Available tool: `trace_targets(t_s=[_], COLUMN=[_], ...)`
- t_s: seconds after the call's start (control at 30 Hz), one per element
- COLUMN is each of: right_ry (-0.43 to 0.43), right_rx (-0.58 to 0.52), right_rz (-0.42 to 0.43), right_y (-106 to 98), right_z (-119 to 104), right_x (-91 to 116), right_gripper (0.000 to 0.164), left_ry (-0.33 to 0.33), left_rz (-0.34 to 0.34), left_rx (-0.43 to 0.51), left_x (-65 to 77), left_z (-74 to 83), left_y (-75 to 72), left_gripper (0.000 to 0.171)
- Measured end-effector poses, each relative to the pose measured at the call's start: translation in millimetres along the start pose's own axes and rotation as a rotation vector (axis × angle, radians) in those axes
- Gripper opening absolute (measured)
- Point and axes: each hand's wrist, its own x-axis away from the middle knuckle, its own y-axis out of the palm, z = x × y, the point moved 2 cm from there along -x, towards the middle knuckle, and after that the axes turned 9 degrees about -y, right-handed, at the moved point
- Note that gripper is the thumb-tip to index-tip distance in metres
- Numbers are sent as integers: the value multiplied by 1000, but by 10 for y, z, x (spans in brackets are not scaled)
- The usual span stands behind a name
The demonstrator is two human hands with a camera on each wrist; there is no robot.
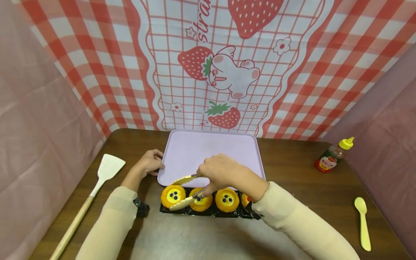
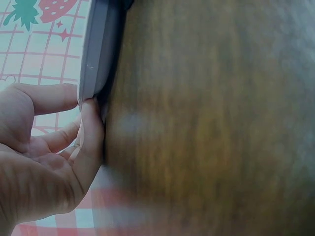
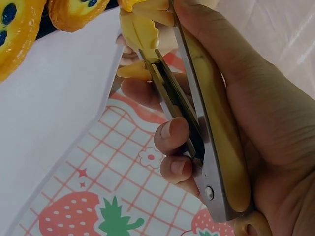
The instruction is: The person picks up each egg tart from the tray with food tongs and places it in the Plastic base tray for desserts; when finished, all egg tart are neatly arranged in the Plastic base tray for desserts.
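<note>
My left hand (image 1: 151,162) pinches the left rim of a lilac tray (image 1: 208,144); the left wrist view shows thumb and finger at the tray's edge (image 2: 96,54). In my right hand (image 1: 221,171) is a pair of tongs (image 1: 182,204) with cream-yellow scalloped tips and metal arms. The spread tips reach to either side of the leftmost egg tart (image 1: 173,196), which has three dark berries on a pale centre. Beside it sit a second tart (image 1: 200,206), partly behind the tongs, and a third (image 1: 227,200). A tart with red topping (image 1: 245,202) is mostly hidden by my right wrist.
The tarts sit in black holders (image 1: 226,213) along the tray's near edge. A white spatula (image 1: 108,168) with a wooden handle lies at left. On the right stand a sauce bottle (image 1: 331,157) with a yellow cap and, nearer, a yellow spoon (image 1: 363,224). Strawberry-print cloth (image 1: 224,117) hangs behind.
</note>
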Motion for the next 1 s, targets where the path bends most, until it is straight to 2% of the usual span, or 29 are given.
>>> trace_targets(t_s=[0.5,0.73,1.0], right_ry=[27,39,61], right_rx=[24,23,-122], right_rz=[-43,-49,-2], right_y=[-50,-51,-114], right_z=[-44,-42,92], right_x=[-49,-36,109], right_gripper=[42,48,66], left_ry=[13,7,0], left_rz=[-10,-1,-11], left_rx=[18,15,26], left_x=[0,10,5], left_z=[-6,-1,6], left_y=[-13,-24,-15], left_gripper=[46,46,46])
